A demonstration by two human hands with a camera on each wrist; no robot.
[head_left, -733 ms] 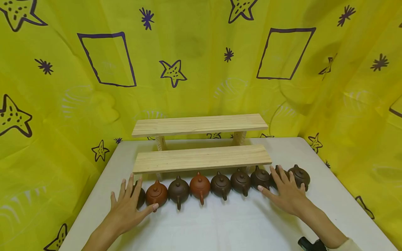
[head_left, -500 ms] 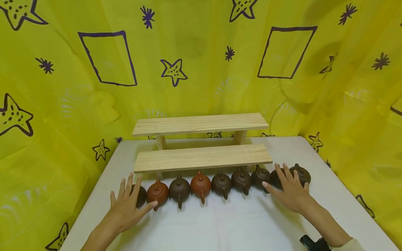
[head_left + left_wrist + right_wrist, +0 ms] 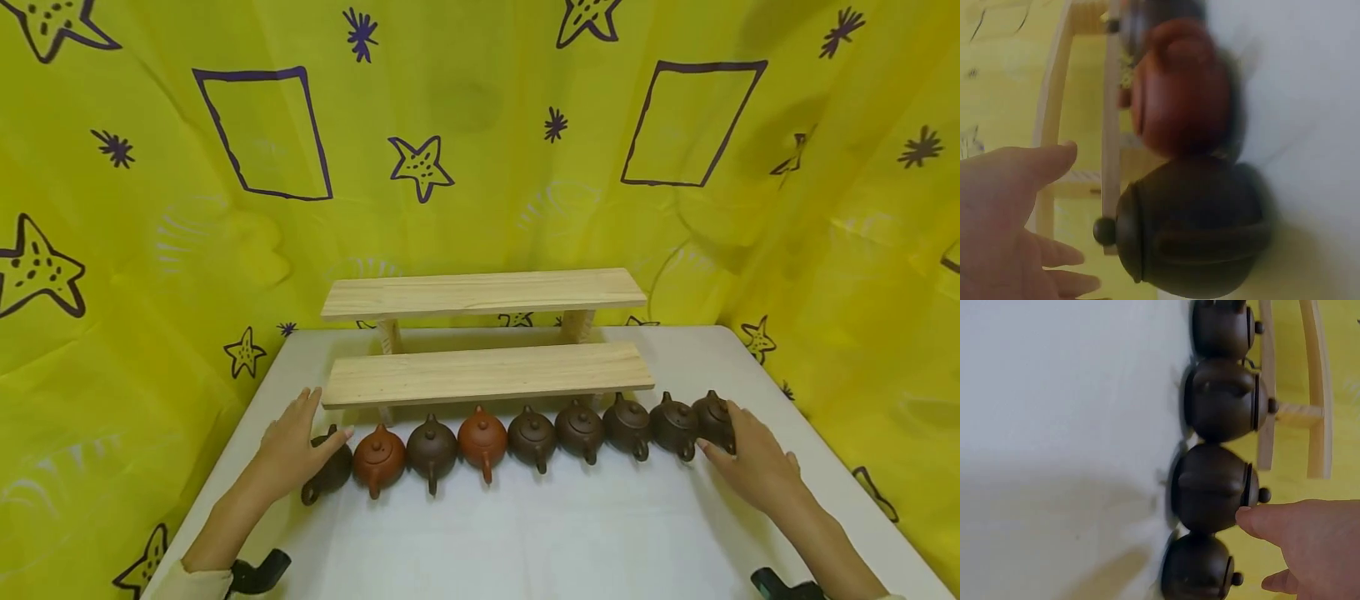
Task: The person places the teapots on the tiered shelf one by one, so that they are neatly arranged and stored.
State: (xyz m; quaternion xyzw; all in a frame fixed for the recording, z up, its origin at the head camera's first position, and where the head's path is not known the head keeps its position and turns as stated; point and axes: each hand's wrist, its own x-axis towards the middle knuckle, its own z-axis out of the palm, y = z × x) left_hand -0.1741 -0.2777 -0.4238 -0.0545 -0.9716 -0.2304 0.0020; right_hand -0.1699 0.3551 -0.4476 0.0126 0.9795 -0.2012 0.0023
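Several small teapots stand side by side in a row on the white table. At the row's left end is a dark brown teapot (image 3: 330,463), with a reddish teapot (image 3: 378,460) next to it. My left hand (image 3: 288,450) hovers beside and above the dark one, fingers extended, holding nothing. In the left wrist view the thumb (image 3: 1054,164) is apart from the dark teapot (image 3: 1191,231). At the other end, my right hand (image 3: 757,462) partly covers the last dark teapot (image 3: 712,417). Its thumb overlaps a neighbouring teapot (image 3: 1210,487) in the right wrist view; contact cannot be told.
Behind the row stands a two-tier wooden rack, with a lower shelf (image 3: 487,375) and an upper shelf (image 3: 483,292). Another reddish teapot (image 3: 482,440) sits mid-row among dark ones. A yellow patterned curtain (image 3: 480,217) encloses the table (image 3: 525,533) at back and sides.
My left hand has shifted outward and turned, uncovering most of the leftmost teapot. My right hand has moved right, exposing the second teapot from that end. The teapots keep their places.
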